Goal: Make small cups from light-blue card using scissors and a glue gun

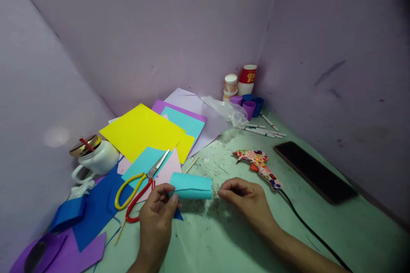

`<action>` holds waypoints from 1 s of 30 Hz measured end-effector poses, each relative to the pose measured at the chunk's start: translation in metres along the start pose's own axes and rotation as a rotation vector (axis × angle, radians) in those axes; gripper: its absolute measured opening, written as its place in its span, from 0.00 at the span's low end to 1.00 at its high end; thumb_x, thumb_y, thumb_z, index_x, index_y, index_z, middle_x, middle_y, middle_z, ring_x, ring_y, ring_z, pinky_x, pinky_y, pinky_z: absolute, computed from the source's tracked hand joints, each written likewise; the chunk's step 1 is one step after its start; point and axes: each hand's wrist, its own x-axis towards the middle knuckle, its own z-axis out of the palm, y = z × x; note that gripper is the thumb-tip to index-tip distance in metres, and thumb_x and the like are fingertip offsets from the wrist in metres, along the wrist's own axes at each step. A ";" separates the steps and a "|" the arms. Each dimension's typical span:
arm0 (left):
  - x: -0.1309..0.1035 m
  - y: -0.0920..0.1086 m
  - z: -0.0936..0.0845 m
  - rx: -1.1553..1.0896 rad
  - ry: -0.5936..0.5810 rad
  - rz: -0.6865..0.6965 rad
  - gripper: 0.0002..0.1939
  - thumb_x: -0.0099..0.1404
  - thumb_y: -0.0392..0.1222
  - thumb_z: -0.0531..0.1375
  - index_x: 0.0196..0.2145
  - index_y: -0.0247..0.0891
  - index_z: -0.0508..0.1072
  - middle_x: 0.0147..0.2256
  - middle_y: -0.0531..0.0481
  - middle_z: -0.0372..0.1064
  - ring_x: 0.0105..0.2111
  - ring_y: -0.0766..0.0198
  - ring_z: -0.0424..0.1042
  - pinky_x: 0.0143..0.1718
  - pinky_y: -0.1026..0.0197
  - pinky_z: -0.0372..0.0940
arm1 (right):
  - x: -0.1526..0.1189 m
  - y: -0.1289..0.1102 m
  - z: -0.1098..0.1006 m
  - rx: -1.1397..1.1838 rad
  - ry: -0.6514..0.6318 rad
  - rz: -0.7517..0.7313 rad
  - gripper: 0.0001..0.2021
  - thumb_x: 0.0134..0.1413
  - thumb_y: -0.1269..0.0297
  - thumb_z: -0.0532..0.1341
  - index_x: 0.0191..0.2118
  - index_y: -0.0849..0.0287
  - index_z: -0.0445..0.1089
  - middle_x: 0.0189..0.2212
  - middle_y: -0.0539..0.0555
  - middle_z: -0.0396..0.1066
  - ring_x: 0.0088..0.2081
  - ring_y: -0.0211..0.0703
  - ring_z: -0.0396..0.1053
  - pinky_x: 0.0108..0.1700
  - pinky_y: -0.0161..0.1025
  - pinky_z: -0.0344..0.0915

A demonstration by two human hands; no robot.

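My left hand [156, 217] pinches the left end of a light blue paper roll [191, 185], which lies sideways above the table with its seam facing me. Just off the roll's right end, my right hand [245, 198] has thumb and forefinger pressed together; whatever may be between them is too small or hidden. Scissors [147, 179] with one yellow and one red handle rest on paper sheets left of the roll. Behind my right hand lies a patterned glue gun [256, 162] with a black cord.
Coloured sheets, with a yellow sheet [142, 130] on top, spread over the back left. A white mug [99, 158] stands at left beside blue and purple paper. A phone [314, 172], markers [262, 131], a plastic bag [226, 110] and paper cups [246, 79] occupy the right and back.
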 end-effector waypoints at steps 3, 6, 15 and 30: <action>-0.002 0.001 0.002 0.016 0.037 0.047 0.15 0.49 0.46 0.67 0.34 0.38 0.70 0.29 0.52 0.72 0.27 0.64 0.72 0.28 0.65 0.68 | -0.002 0.002 -0.001 -0.066 -0.026 -0.070 0.14 0.48 0.54 0.62 0.31 0.60 0.77 0.28 0.57 0.76 0.30 0.46 0.72 0.33 0.41 0.69; -0.004 0.002 0.006 0.079 0.041 0.052 0.16 0.50 0.46 0.65 0.37 0.39 0.70 0.30 0.52 0.74 0.30 0.63 0.74 0.29 0.66 0.68 | -0.002 0.007 0.000 -0.155 -0.103 -0.147 0.27 0.42 0.51 0.66 0.48 0.59 0.71 0.45 0.62 0.73 0.42 0.53 0.72 0.42 0.47 0.70; -0.003 -0.008 -0.010 0.486 -0.236 0.507 0.22 0.60 0.37 0.58 0.52 0.46 0.62 0.44 0.51 0.73 0.41 0.63 0.74 0.40 0.65 0.69 | -0.006 0.015 0.006 -0.418 -0.296 -0.149 0.26 0.46 0.59 0.64 0.53 0.58 0.65 0.49 0.63 0.70 0.49 0.56 0.69 0.51 0.54 0.65; 0.067 0.031 -0.056 1.305 -0.074 -0.078 0.26 0.52 0.31 0.53 0.51 0.40 0.65 0.46 0.42 0.69 0.46 0.50 0.69 0.44 0.53 0.64 | 0.017 0.031 -0.012 0.082 0.149 0.153 0.29 0.37 0.52 0.67 0.48 0.58 0.68 0.44 0.61 0.74 0.44 0.59 0.72 0.42 0.50 0.69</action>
